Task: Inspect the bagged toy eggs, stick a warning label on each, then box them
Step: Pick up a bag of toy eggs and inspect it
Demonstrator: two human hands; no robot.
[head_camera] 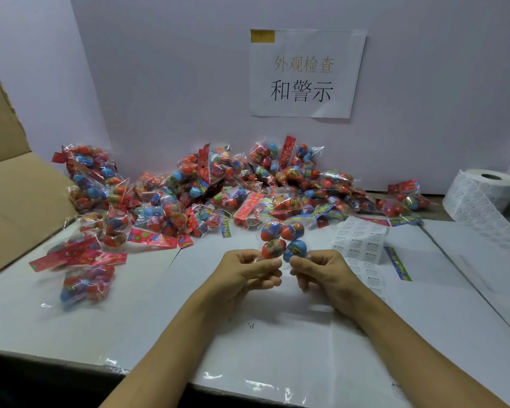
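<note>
Where eggs pile [218, 189], white tabletop [147, 304].

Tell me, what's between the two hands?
In the head view, the bag of toy eggs sits between the left hand and right hand; both pinch its bottom edge.

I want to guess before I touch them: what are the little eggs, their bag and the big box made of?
The eggs look like glossy hard plastic: bright highlights on the red and blue halves. Their bag seems thin clear film, crinkly with glints. The box looks like matte brown cardboard with a torn edge.
</note>
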